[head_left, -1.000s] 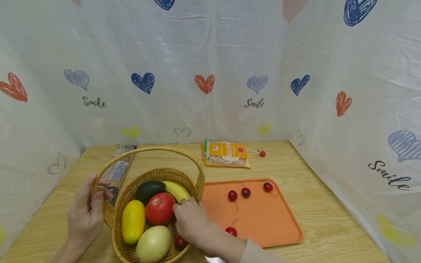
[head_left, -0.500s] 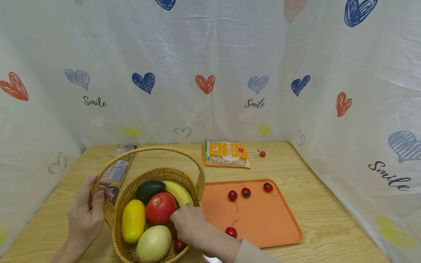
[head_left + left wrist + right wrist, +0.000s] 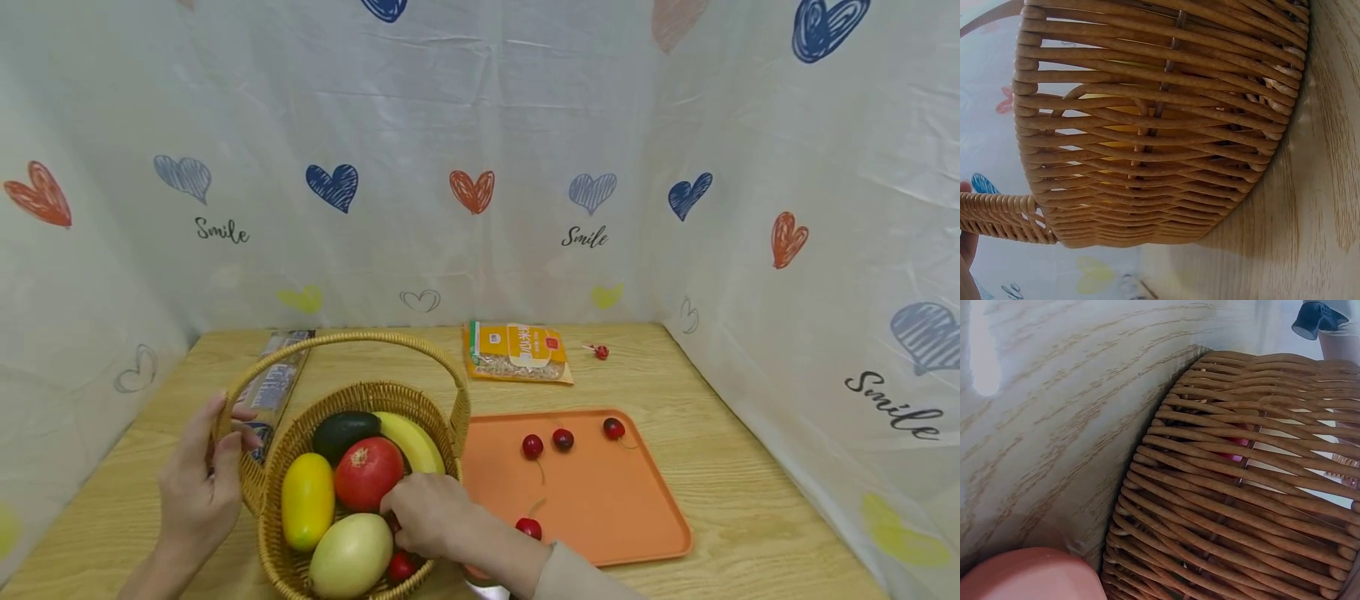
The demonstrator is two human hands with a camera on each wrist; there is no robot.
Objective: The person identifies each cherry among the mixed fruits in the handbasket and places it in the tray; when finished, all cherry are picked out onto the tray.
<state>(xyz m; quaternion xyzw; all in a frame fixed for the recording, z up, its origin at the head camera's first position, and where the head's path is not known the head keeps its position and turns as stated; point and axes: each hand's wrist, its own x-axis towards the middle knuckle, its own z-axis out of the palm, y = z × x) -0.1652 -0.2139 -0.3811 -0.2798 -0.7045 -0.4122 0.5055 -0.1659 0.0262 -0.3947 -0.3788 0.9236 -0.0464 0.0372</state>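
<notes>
In the head view my left hand (image 3: 198, 479) holds the left foot of the handle of a wicker basket (image 3: 345, 337), thumb on the near side. My right hand (image 3: 431, 512) reaches over the basket's right rim, fingers bent down beside a pomegranate (image 3: 369, 473). A cherry (image 3: 402, 567) lies just below it, and more dark red shows under its thumb. Those fingertips are hidden, so I cannot tell whether they pinch something. Also in the basket are a banana (image 3: 411, 442), a dark green avocado-like fruit (image 3: 347, 435), a yellow oblong fruit (image 3: 308, 502) and a pale green oval fruit (image 3: 352, 555).
Right of the basket lies an orange tray (image 3: 600, 508) bearing several cherries (image 3: 532, 447). Behind it are an orange food packet (image 3: 519, 352) and a red lollipop (image 3: 602, 352). A long packet (image 3: 273, 379) lies partly behind the handle. A printed curtain (image 3: 525, 125) encloses the table.
My right hand has shifted slightly left and down inside the basket, toward the pale green fruit. The lower cherry has moved a little down and left. My left hand stays at the handle.
</notes>
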